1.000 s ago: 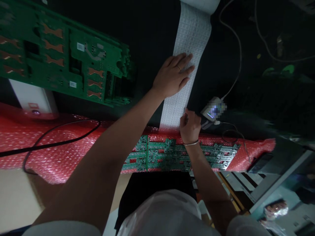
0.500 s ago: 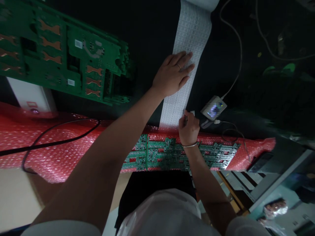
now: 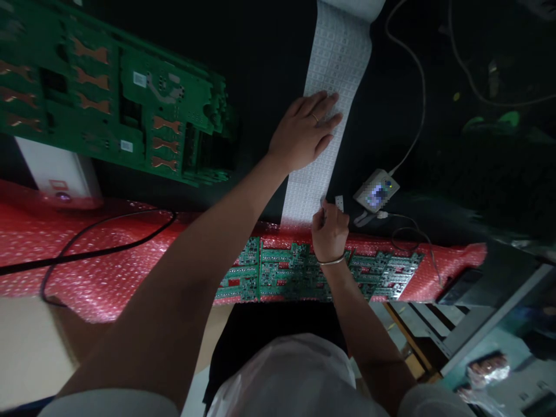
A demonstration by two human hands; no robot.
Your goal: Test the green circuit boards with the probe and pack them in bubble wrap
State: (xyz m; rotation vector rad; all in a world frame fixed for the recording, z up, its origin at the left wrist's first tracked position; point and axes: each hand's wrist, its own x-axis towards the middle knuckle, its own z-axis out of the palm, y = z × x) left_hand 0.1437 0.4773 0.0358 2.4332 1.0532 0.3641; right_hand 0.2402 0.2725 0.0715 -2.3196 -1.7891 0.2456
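Observation:
A long white strip of printed labels runs down the dark table. My left hand lies flat on the strip, fingers stretched, with a ring on one. At the strip's lower right edge my right hand is closed, fingertips touching the edge; what it pinches, if anything, is hidden. Just past its knuckles shows a small whitish piece with dark dots, and I cannot tell whether the hand touches it. Below the strip, a row of green circuit boards lies on red bubble wrap, partly behind my right wrist.
Stacked large green circuit boards stand at the left, near a white box. A small device with a lit screen sits on the right, with a pale cable attached. A black cable crosses the bubble wrap.
My right hand has shifted slightly left and down along the strip's edge. More of the small whitish piece beside it shows. My left hand has stayed in place.

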